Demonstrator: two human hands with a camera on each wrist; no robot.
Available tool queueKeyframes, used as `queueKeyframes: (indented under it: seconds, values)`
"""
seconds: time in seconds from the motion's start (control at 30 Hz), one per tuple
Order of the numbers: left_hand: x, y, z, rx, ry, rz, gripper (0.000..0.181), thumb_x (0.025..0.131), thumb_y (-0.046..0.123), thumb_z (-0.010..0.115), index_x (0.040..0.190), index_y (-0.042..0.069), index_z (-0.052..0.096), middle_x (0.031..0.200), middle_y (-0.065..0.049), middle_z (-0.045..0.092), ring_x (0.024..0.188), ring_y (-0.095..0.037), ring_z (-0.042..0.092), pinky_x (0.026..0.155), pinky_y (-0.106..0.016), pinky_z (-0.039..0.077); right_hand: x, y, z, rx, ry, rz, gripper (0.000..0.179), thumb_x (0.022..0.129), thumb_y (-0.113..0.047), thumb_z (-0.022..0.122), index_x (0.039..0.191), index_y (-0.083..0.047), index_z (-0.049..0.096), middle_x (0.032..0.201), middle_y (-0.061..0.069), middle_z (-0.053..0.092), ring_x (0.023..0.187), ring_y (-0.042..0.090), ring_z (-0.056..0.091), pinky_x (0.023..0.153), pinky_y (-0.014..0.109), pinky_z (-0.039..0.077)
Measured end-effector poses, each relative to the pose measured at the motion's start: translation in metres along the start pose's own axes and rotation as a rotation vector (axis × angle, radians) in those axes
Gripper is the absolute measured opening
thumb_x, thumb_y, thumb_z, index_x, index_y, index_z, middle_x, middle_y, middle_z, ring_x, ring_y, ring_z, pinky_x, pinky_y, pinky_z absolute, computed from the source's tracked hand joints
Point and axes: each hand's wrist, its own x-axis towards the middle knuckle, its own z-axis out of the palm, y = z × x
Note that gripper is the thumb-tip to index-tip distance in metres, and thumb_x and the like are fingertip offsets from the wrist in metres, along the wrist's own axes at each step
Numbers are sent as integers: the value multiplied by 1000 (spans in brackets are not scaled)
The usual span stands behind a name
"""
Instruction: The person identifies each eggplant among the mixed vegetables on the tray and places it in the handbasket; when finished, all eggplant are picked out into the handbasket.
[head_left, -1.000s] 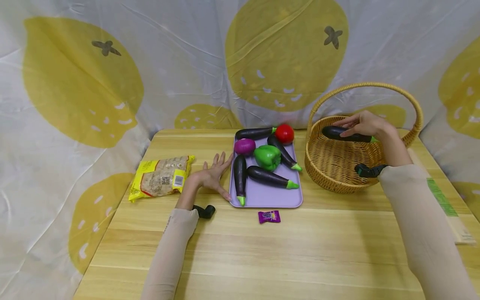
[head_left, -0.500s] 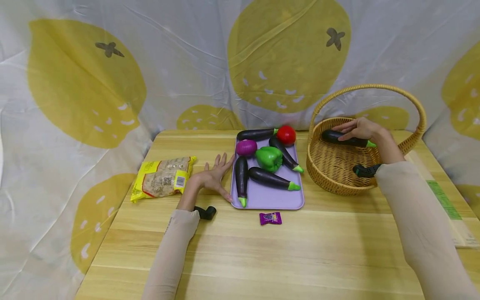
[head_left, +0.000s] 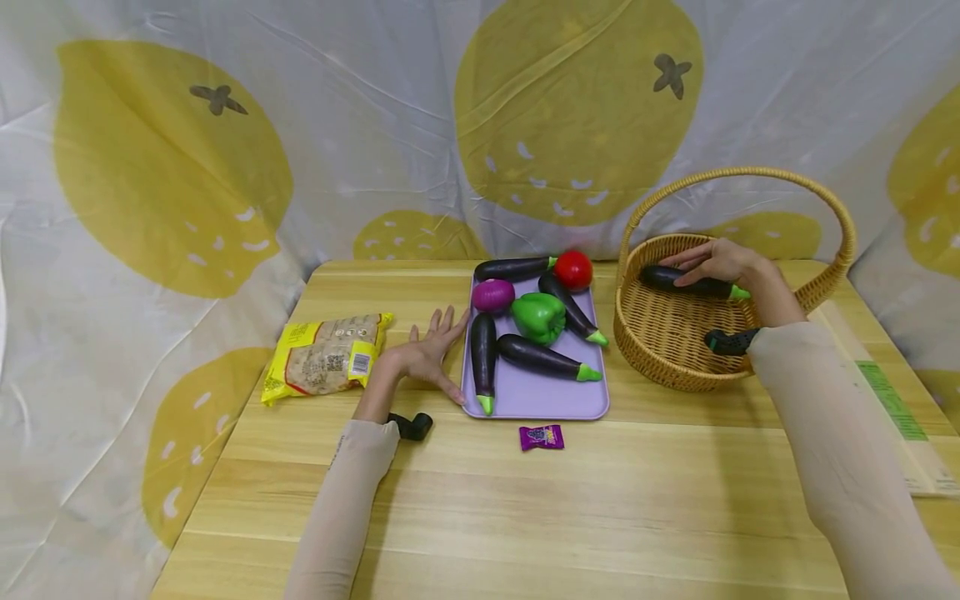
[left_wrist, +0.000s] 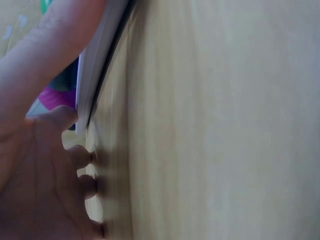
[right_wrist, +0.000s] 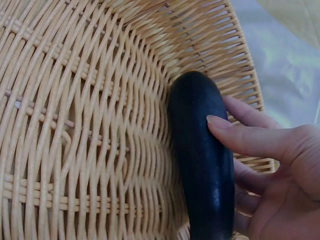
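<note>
Inside the wicker basket (head_left: 667, 367), my right hand (head_left: 726, 260) holds a dark eggplant (right_wrist: 200, 150) with a green stem end, low against the back of the weave. In the right wrist view the thumb lies on its near side and the fingers reach round behind. My left hand (head_left: 425, 358) is spread on the table, thumb and index fingertip at the left edge of a lilac tray (head_left: 547, 402). On that tray lie several more eggplants (head_left: 536, 357), a green bell pepper (head_left: 537, 317), a purple onion (head_left: 492, 296) and a red tomato (head_left: 573, 271).
A yellow bag (head_left: 326, 356) of packaged food lies left of my left hand. A small purple candy packet (head_left: 542, 437) sits in front of the tray. The basket's tall handle (head_left: 738, 172) arches over my right hand. A flat package with a green label (head_left: 891, 400) lies at right.
My right hand has lowered the eggplant from above the basket down to the back of its inside. The left hand has stayed by the tray.
</note>
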Motion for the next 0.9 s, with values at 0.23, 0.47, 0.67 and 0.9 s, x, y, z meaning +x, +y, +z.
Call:
queueKeyframes:
  seconds: [0.23, 0.47, 0.67, 0.9]
  values:
    - [0, -1, 1, 2, 7, 4, 153, 66, 49, 96, 164, 25, -19, 169, -17, -31, 156, -36, -31, 123, -69, -17, 2, 6, 1, 47, -12, 2, 55, 96, -10, 73, 148, -7, 56, 160, 36, 34, 149, 50, 31, 122, 70, 24]
    - [1, -2, 2, -4, 8, 9, 153, 66, 49, 96, 165, 25, -19, 169, -17, -31, 156, -36, -32, 123, -69, -18, 3, 9, 1, 86, -8, -7, 49, 99, -6, 67, 147, -6, 57, 161, 31, 37, 147, 44, 39, 123, 66, 28]
    - [1, -2, 2, -3, 10, 14, 153, 66, 50, 96, 165, 24, -19, 169, -18, -31, 156, -37, -31, 122, -70, -17, -10, -8, -4, -52, 65, -66, 49, 101, -18, 69, 145, -1, 58, 143, 13, 65, 102, -5, 68, 101, 30, 56]
    - [0, -1, 1, -6, 10, 14, 152, 68, 48, 95, 165, 23, -19, 169, -19, -30, 156, -38, -31, 122, -70, -17, -52, -40, -1, -196, 87, -139, 53, 104, -36, 62, 149, -8, 56, 152, 12, 58, 104, -20, 57, 85, 8, 49]
